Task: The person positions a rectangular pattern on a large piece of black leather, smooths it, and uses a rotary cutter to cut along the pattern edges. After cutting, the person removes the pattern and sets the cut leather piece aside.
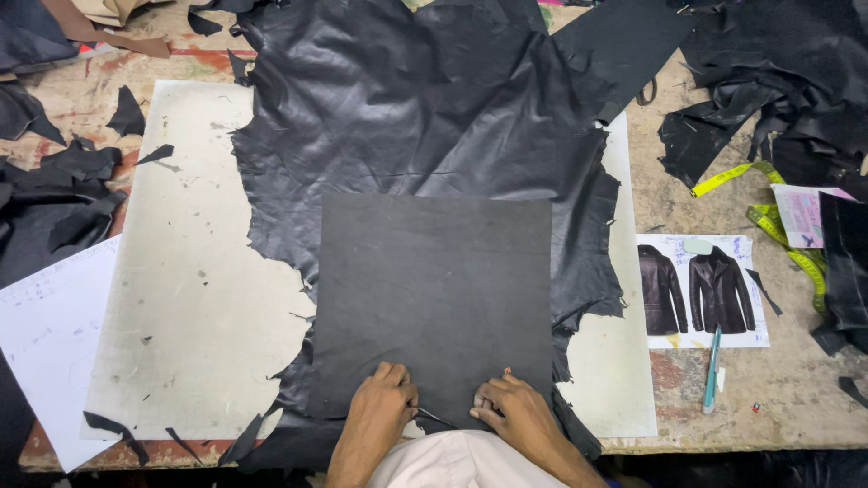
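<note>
My left hand and right hand press, fingers curled together, on the near edge of the dark rectangular pattern board, which lies away from me over the black leather hide, the right grip perhaps pinching a thin blade.

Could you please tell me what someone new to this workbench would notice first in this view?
A large black leather hide spreads across the middle of the pale cutting board. On it lies a dark rectangular pattern board, whose near edge the left hand and right hand press down. To the right, a printed sheet with two jacket pictures lies beside a yellow measuring tape.
</note>
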`<state>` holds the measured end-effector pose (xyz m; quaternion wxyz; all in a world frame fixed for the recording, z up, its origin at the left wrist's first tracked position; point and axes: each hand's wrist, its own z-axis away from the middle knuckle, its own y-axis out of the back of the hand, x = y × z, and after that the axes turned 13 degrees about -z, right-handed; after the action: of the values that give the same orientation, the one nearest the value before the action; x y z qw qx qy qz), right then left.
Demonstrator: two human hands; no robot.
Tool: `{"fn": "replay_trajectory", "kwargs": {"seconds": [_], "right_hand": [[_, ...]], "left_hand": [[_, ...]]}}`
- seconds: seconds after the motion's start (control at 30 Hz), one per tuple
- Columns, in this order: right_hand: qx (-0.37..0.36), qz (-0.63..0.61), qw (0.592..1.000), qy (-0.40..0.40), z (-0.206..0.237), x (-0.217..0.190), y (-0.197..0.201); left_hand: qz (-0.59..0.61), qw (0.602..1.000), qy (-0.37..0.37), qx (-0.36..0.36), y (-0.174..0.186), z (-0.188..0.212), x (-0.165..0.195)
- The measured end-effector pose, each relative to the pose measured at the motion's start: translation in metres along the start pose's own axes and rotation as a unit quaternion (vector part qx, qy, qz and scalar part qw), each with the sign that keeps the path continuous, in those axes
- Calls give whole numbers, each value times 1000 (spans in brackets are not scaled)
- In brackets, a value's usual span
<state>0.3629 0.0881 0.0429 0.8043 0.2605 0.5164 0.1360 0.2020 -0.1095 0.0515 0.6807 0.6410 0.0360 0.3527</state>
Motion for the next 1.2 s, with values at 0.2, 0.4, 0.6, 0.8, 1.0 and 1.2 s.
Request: {"fn": "replay_trajectory", "kwargs": {"seconds": [0.2, 0.4, 0.6, 0.8, 1.0, 1.2], "right_hand": [[129, 148, 973, 122, -4, 11, -8], [142, 177, 972, 66, -19, -2, -10], [190, 41, 974, 114, -24, -4, -12], [322, -225, 895, 209, -21, 62, 98], [555, -7, 810, 192, 40, 98, 204], [227, -4, 958, -176, 75, 85, 69]], "left_hand": [[-42, 956, 81, 279, -4, -7, 1], [-7, 943, 99, 317, -29, -27, -5], [433, 888, 43, 149, -25, -54, 58], [358, 913, -113, 157, 14, -10, 74], [-57, 945, 137, 292, 33, 54, -8], [-132, 902, 349, 218, -3, 120, -62]]}}
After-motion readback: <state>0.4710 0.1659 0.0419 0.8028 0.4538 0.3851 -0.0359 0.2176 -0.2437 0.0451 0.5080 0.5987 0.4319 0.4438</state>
